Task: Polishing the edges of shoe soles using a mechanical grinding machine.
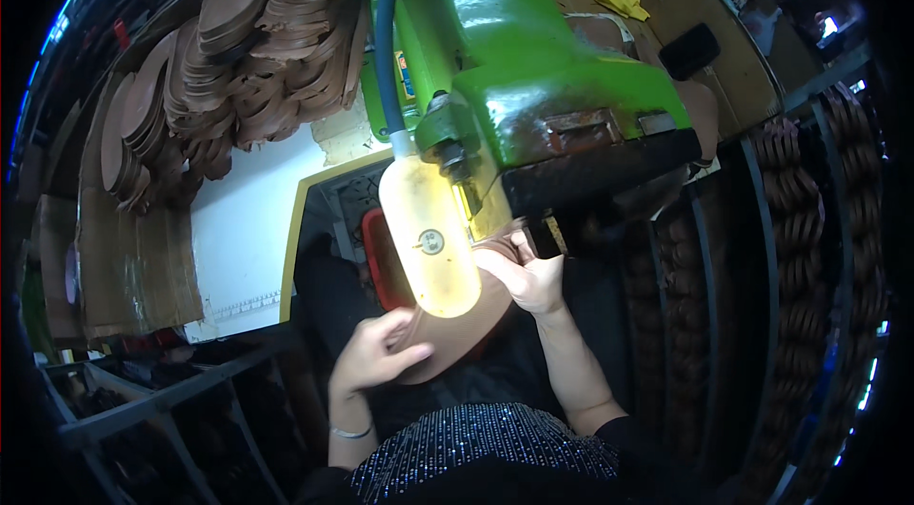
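Below the head of a green machine [533, 86], a brown shoe sole [464, 334] is held at a slant between my hands. My right hand [528, 278] grips its far end, thumb on top, close beside the machine's working point. At the near left edge, my left hand [376, 355] has its thumb over the sole and its fingers loosely curled at the rim. A glowing yellowish elongated lamp [430, 238] hangs in front of the machine and hides the sole's middle left part. The contact between sole and machine is hidden too.
At the far left, stacks of brown soles [219, 58] fill a cardboard box [143, 267] beside a white tabletop [248, 229]. A red bin [374, 262] sits behind the lamp. Racks of soles [790, 200] stand at right, a metal frame [162, 410] at lower left. A yellow cloth [621, 1] lies back right.
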Action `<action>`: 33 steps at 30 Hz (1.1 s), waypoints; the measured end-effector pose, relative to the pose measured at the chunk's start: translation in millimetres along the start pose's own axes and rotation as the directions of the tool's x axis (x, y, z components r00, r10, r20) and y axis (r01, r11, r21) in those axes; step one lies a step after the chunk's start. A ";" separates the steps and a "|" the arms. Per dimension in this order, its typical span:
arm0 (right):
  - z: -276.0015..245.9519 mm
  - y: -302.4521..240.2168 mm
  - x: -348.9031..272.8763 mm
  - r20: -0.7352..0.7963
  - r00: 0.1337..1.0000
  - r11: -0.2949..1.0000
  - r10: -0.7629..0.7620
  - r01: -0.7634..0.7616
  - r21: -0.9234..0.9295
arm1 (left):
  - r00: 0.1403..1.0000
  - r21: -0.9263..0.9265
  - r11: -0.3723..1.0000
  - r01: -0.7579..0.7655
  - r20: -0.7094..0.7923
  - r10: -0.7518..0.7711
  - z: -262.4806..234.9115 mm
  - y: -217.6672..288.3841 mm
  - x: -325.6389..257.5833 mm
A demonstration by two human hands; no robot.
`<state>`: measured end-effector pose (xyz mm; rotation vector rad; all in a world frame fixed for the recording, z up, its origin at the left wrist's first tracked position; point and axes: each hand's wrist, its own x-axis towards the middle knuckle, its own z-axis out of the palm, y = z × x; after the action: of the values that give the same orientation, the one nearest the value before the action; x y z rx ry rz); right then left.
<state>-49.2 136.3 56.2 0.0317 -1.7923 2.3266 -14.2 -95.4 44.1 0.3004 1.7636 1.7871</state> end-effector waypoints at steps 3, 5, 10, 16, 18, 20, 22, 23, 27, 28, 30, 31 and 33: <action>-2.7 2.2 -4.1 -0.009 1.000 1.000 -0.015 0.015 -0.012 | 0.983 -0.059 0.983 -0.172 -0.078 0.167 33.8 7.9 52.2; -17.0 13.5 -16.4 -0.056 0.998 0.987 -0.010 0.001 -0.161 | 0.935 0.188 0.962 -0.198 -0.258 0.243 51.1 12.2 72.4; -39.4 28.1 -107.7 0.076 0.944 0.924 0.322 -0.295 -0.244 | 0.807 0.256 0.897 -0.362 -0.395 0.438 71.4 4.1 91.2; -86.0 16.2 -169.4 -0.017 0.860 0.857 0.511 -0.510 -0.073 | 0.839 -0.051 0.939 -0.340 -0.467 0.278 76.7 -15.9 72.8; -103.1 -7.1 -161.0 -0.163 0.858 0.864 0.487 -0.501 -0.056 | 0.874 -0.010 0.949 -0.314 -0.394 0.285 70.9 -17.0 69.4; -114.9 -22.9 -147.1 -0.242 0.881 0.910 0.407 -0.413 0.026 | 0.860 -0.064 0.933 -0.355 -0.414 0.299 69.9 -14.7 68.0; -120.6 -32.6 -127.5 -0.279 0.897 0.933 0.342 -0.359 -0.010 | 0.878 -0.118 0.937 -0.328 -0.405 0.255 66.9 -5.7 64.5; -118.3 -34.3 -116.3 -0.288 0.904 0.940 0.316 -0.340 -0.035 | 0.862 -0.091 0.934 -0.345 -0.424 0.277 64.5 -1.6 62.2; -116.3 -9.9 -104.5 -0.256 0.906 0.937 0.338 -0.348 0.007 | 0.800 -0.025 0.910 -0.415 -0.487 0.352 58.7 2.5 65.4; -114.8 -1.0 -107.1 -0.251 0.887 0.922 0.387 -0.380 0.077 | 0.760 0.039 0.898 -0.438 -0.517 0.393 59.0 4.7 67.3; -116.2 21.7 -125.5 -0.207 0.861 0.885 0.464 -0.443 0.141 | 0.760 0.030 0.893 -0.449 -0.513 0.400 66.3 9.3 72.4; -114.9 27.4 -134.8 -0.192 0.845 0.862 0.500 -0.462 0.209 | 0.783 0.048 0.900 -0.434 -0.473 0.403 72.4 14.1 75.8; -104.9 35.2 -146.7 -0.211 0.811 0.820 0.545 -0.464 0.334 | 0.889 0.047 0.941 -0.334 -0.316 0.332 70.8 4.7 88.5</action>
<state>99.5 206.7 -25.7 -0.8212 -1.4479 2.7231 -46.4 12.8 33.0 0.3415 2.0241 2.1888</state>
